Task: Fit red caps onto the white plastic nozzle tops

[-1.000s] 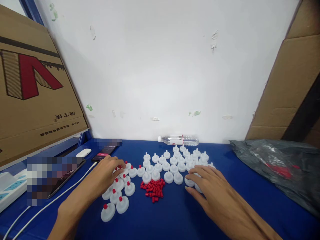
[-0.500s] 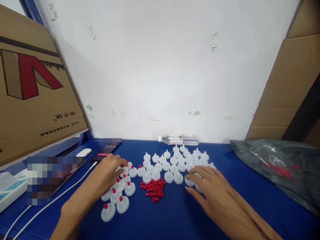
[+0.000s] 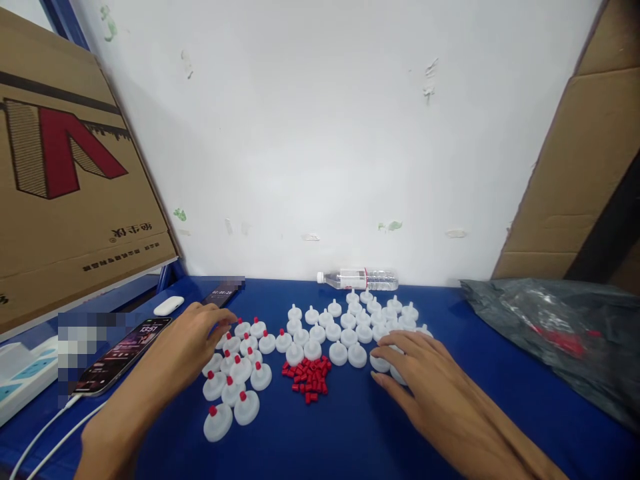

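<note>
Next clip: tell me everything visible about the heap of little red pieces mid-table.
The heap of red pieces is a loose pile of tiny stubby cylinders, seemingly plastic, lying at all angles on the blue tabletop. It sits between the red-tipped white caps to its left and the plain white caps behind and right of it, its far edge reaching the nearest plain ones. Neither the left hand nor the right hand touches it.

The left hand (image 3: 193, 337) stretches forward, palm down, fingers loosely extended and slightly curled, with its forearm rising from the lower left. The right hand (image 3: 415, 370) lies flat and low, palm down, fingers spread and pointing left, its forearm entering from the lower right.
</note>
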{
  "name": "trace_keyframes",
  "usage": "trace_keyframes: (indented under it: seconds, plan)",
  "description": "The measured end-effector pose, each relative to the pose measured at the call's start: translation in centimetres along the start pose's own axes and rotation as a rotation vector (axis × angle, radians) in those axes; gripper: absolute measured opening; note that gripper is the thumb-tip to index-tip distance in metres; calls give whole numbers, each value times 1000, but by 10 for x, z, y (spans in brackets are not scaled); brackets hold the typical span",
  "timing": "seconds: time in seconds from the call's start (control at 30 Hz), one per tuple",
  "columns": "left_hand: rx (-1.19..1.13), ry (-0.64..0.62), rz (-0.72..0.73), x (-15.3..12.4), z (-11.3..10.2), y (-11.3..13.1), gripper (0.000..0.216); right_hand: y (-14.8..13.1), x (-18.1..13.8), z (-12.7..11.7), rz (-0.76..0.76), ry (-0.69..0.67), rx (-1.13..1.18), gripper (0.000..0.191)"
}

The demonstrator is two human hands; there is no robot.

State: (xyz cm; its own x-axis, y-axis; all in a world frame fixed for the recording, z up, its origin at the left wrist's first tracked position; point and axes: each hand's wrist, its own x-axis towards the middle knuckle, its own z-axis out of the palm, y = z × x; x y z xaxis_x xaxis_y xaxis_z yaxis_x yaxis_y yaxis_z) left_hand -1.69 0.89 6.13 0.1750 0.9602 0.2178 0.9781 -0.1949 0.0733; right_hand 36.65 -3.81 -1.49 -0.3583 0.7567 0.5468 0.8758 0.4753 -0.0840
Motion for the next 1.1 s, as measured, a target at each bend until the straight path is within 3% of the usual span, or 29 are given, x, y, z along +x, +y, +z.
trace_keyframes:
  seconds: [0.27, 0.43, 0.57, 0.8, 0.93, 1.1]
  plan:
    - [-27, -39, -71, 3, 3, -21, 47, 1, -2, 2, -1, 5, 14, 25]
    - [-65, 12, -23, -10, -6, -8, 53, 1, -2, 2, 4, 7, 23, 27]
    - [-116, 47, 112, -28, -8, 16, 52, 2, -2, 0, 7, -10, 34, 24]
    - [38, 104, 299, -41, 35, 51, 56, 1, -1, 1, 22, -40, 49, 22]
    - [184, 67, 402, -39, 53, 50, 55, 0, -1, 2, 31, -39, 62, 22]
    - [208, 27, 375, -28, 58, 39, 52, 2, 0, -3, 31, -45, 76, 13]
